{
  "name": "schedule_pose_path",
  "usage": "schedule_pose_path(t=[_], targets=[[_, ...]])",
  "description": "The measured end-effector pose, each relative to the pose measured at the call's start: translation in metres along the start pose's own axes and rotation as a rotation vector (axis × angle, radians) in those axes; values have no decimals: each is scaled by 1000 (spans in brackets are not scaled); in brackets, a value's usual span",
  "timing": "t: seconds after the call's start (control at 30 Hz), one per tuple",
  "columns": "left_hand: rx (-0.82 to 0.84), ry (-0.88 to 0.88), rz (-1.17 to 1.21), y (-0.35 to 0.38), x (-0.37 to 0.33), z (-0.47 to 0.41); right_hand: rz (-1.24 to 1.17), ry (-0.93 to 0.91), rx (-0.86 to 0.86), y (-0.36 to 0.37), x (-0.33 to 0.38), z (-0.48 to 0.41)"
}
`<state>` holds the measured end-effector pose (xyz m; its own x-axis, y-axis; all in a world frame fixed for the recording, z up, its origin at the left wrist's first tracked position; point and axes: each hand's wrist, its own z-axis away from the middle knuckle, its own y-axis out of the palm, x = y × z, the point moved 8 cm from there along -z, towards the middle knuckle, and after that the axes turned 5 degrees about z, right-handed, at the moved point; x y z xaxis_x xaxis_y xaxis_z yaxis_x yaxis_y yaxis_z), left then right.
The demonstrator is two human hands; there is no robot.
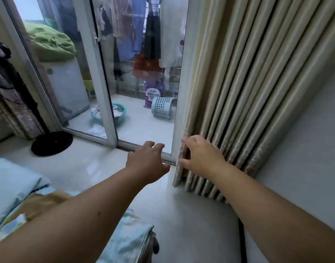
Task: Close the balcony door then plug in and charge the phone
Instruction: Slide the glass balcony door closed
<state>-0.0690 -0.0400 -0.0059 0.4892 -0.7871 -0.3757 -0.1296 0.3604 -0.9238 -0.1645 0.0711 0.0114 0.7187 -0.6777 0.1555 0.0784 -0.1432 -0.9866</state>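
Door-closing is your step: the white-framed sliding glass balcony door (pixel 104 76) looks shut or nearly so. Right of it, your right hand (pixel 198 156) pinches the beige pleated curtain (pixel 257 92); your left hand (pixel 146 161) hovers empty, fingers spread. No phone is visible; find it next.

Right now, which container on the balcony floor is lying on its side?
The pale blue perforated basket by the purple bag; the teal basin sits upright.

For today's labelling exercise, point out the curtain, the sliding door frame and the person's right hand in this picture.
curtain (pixel 257 76): head view, on a middle pleat.
sliding door frame (pixel 98 88): head view, on the white centre upright.
right hand (pixel 201 156): head view, on the back of the hand, fingers at the curtain's edge.
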Motion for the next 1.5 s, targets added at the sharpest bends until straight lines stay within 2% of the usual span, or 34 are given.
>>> schedule_pose_path(t=[0.17, 0.3, 0.53, 0.67, 0.97, 1.2, 1.5], targets=[[118, -24, -20, 34, -11, -47, 28, 7, 82, 30, -40, -34], [175, -45, -35, 56, -21, -98, 54, -61, 161, 57, -72, -78], [207, -157, 1, 74, -20, -180, 86, -216, 331, 88, -115, -162], [194, -267, 55, 77, 3, -213, 67, -270, 370, 98, -107, -218], [106, -465, 124, 48, 107, -300, 104, -526, 390, 130, -14, -356], [-3, -609, 138, -25, 220, -376, 113, -666, 324, 136, 97, -495], [-147, -805, 152, -99, 359, -413, 56, -891, 324, 154, 250, -605]])
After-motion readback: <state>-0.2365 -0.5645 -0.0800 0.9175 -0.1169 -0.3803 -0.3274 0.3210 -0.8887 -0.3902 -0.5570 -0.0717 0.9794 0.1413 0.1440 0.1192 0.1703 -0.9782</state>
